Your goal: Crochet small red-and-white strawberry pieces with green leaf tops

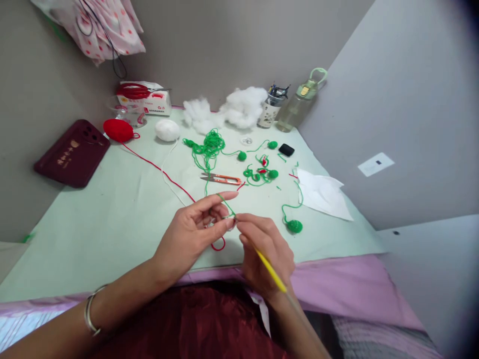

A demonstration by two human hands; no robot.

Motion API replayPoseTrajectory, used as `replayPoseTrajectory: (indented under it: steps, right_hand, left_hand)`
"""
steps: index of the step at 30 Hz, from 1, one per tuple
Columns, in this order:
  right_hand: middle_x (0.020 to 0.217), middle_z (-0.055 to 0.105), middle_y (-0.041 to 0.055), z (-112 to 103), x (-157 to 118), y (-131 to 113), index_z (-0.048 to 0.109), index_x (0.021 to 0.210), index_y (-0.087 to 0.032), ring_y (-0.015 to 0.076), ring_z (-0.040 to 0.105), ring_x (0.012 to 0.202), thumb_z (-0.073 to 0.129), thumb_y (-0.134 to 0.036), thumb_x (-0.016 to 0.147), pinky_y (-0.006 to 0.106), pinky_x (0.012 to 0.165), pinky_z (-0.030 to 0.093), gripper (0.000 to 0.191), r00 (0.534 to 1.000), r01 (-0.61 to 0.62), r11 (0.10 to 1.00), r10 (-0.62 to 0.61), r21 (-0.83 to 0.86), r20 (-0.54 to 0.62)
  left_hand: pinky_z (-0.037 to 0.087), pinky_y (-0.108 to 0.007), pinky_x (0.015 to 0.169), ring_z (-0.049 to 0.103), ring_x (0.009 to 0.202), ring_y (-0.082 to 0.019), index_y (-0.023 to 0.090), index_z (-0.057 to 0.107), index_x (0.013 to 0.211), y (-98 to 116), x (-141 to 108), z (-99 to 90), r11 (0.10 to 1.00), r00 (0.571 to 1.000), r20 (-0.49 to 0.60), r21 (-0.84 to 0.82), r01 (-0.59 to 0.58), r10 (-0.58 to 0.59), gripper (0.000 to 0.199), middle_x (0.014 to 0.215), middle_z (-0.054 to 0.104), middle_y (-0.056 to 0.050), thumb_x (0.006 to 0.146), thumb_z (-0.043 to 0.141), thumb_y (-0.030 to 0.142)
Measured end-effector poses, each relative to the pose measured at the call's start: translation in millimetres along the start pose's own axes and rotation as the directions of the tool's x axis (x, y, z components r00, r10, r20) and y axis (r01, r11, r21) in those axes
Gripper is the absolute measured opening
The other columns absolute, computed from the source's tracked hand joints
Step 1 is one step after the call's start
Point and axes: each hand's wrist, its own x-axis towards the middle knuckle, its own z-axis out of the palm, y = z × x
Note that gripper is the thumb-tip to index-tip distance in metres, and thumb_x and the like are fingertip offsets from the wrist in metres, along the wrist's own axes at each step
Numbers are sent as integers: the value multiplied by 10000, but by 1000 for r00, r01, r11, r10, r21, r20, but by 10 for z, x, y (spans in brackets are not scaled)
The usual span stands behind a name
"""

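Observation:
My left hand (192, 229) pinches a small piece of crochet work at the fingertips, with green yarn (225, 202) running over its raised index finger. In my right hand (266, 244) is a yellow-handled crochet hook (270, 269), its tip at the small piece between the hands. The fingers mostly hide the piece. A red yarn loop (218, 244) hangs below my left fingers. Red yarn (160, 169) and white yarn lead back to a red ball (118, 130) and a white ball (167, 130). Beyond my hands lies a tangle of green yarn (211, 144).
Orange thread snips (224, 179) lie just beyond my hands. Small green crocheted balls (295, 226) and white paper (324, 194) are at the right. Stuffing (245, 107), a pen cup (268, 113) and a bottle (297, 107) stand behind. A maroon case (73, 153) is left.

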Motion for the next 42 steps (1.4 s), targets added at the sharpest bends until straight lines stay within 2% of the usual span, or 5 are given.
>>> replayPoseTrajectory:
  steps: [5, 13, 23, 28, 42]
  right_hand:
    - [1111, 753, 77, 85, -108, 17, 711, 1294, -290, 220, 750, 996, 632, -85, 968, 358, 816, 650, 393, 993, 29, 989, -45, -147, -105]
    - [897, 721, 35, 42, 154, 0, 750, 1005, -231, 150, 659, 707, 552, -177, 1033, 313, 615, 578, 207, 888, -351, 742, 458, 571, -49]
    - [1048, 740, 82, 96, 22, -24, 766, 1183, -234, 199, 720, 949, 620, -49, 968, 337, 784, 611, 319, 977, -142, 975, 166, 171, -132]
    - [850, 694, 14, 63, 122, 6, 778, 1012, -259, 147, 633, 700, 574, -175, 1032, 315, 651, 538, 221, 844, -402, 677, 535, 616, -37]
    - [967, 781, 25, 27, 97, 58, 777, 1014, -240, 130, 707, 738, 574, -262, 1054, 282, 679, 584, 208, 802, -453, 409, 575, 792, 161]
  left_hand:
    - [482, -243, 746, 564, 755, -117, 207, 778, 1272, -26, 18, 0, 920, 957, 165, -280, 275, -236, 486, 846, 676, -10, 805, 868, 305]
    - [470, -236, 757, 569, 790, -114, 279, 814, 1212, 4, 41, -65, 964, 982, 126, -208, 166, -142, 372, 830, 642, 25, 843, 845, 249]
    - [477, -231, 750, 593, 795, -125, 218, 813, 1202, -96, 56, -22, 906, 964, 157, -337, 256, -214, 386, 877, 713, -18, 821, 866, 258]
    - [462, -203, 731, 550, 754, -94, 236, 849, 1106, -49, 73, -30, 911, 972, 93, -340, 235, -216, 314, 880, 683, 3, 794, 878, 242]
    - [431, -278, 832, 530, 884, -144, 328, 827, 1170, -51, 6, -96, 987, 989, 106, -108, 119, -107, 275, 918, 625, 15, 906, 764, 281]
